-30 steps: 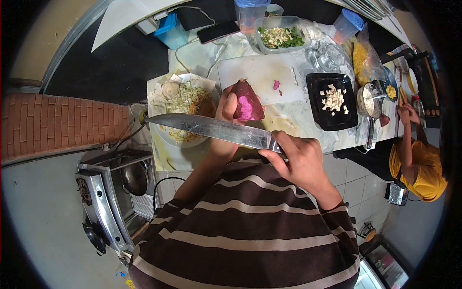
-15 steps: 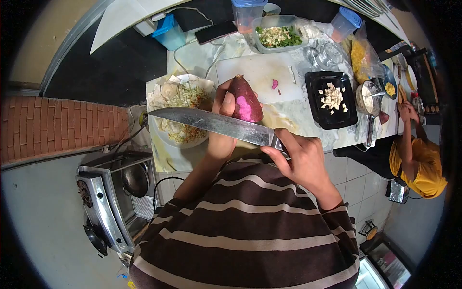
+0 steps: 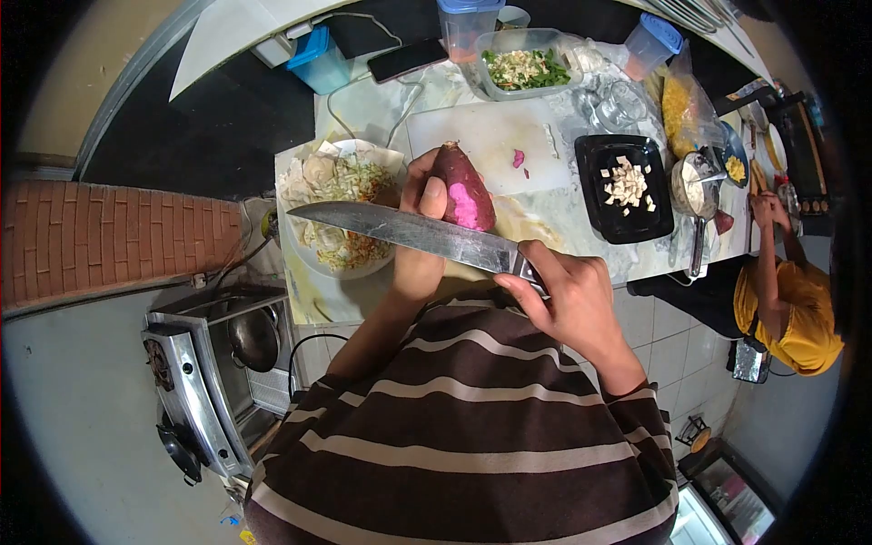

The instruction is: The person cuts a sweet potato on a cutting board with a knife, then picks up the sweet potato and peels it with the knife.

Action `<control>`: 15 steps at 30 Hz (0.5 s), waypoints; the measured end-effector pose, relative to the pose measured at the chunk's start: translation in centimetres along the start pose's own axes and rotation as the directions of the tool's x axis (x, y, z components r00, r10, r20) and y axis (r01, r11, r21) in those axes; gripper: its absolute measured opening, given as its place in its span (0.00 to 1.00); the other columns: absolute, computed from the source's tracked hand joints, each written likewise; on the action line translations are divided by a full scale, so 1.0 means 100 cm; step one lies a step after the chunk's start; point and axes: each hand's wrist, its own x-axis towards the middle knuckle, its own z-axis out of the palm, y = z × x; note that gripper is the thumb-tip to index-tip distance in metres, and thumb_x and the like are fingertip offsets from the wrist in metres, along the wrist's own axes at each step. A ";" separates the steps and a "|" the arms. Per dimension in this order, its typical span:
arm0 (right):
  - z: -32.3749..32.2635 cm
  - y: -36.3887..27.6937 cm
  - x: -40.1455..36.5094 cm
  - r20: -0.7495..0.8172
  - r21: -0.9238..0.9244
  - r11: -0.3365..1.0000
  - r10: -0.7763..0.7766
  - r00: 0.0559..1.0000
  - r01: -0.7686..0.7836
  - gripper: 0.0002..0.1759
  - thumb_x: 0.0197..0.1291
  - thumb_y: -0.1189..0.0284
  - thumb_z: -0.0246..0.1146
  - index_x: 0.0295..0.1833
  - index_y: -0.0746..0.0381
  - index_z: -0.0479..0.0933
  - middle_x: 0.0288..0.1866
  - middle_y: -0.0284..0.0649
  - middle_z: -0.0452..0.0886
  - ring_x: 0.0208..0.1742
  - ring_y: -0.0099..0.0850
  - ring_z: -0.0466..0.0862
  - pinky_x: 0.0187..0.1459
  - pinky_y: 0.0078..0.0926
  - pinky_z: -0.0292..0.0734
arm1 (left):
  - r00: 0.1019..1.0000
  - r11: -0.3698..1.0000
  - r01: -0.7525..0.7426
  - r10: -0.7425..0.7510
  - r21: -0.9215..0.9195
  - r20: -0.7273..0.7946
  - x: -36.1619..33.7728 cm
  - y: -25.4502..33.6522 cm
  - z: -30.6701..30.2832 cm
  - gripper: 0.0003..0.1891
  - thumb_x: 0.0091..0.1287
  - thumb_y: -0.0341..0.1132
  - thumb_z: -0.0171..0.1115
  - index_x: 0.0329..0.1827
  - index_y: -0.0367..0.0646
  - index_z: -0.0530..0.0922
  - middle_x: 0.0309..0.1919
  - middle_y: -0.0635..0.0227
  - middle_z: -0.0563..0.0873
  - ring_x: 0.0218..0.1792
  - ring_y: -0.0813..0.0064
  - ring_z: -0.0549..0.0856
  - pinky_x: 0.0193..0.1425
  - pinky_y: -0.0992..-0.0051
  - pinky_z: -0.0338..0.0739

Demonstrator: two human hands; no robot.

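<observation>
My left hand is closed round a purple sweet potato, its pointed end turned away from me. Bright pink-purple flesh shows in a patch on its near side, where the skin is off. My right hand grips the handle of a large kitchen knife. The broad blade points left and crosses just on my side of the sweet potato; whether it touches cannot be made out. Beyond lies a white cutting board with small purple peelings. A plate of chopped vegetables stands left of my left hand.
At right are a black tray of pale cubes and a small pan. A clear container of chopped greens and a phone lie at the back. A person in yellow works far right. A stove stands lower left.
The knife blade has shifted very slightly to the right. Both hands keep their hold, and the sweet potato stays almost in the same place.
</observation>
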 end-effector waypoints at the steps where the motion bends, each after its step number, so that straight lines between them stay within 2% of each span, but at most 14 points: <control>1: 0.000 0.000 0.000 0.003 0.000 1.000 0.001 1.000 -0.001 0.19 0.62 0.57 0.69 0.43 0.63 0.78 0.18 0.43 0.78 0.18 0.43 0.79 0.23 0.36 0.71 | 1.000 1.000 0.001 -0.001 0.004 -0.003 0.000 0.000 0.000 0.23 0.79 0.47 0.49 0.68 0.40 0.69 0.50 0.68 0.78 0.50 0.79 0.77 0.58 0.75 0.72; 11: -0.001 -0.001 0.000 0.008 0.003 1.000 0.024 1.000 -0.024 0.19 0.62 0.57 0.69 0.43 0.63 0.78 0.18 0.43 0.77 0.18 0.44 0.79 0.23 0.36 0.70 | 1.000 1.000 0.005 -0.004 0.025 -0.017 0.000 -0.003 0.000 0.24 0.79 0.49 0.49 0.67 0.40 0.69 0.50 0.69 0.78 0.50 0.80 0.76 0.57 0.76 0.71; 15: 0.000 -0.002 0.000 -0.014 -0.013 1.000 -0.007 1.000 0.006 0.20 0.64 0.54 0.66 0.41 0.62 0.77 0.17 0.43 0.78 0.18 0.43 0.81 0.21 0.36 0.73 | 1.000 1.000 -0.003 0.003 -0.006 0.000 -0.001 -0.002 0.001 0.24 0.79 0.49 0.48 0.67 0.39 0.68 0.50 0.68 0.78 0.49 0.80 0.77 0.57 0.76 0.72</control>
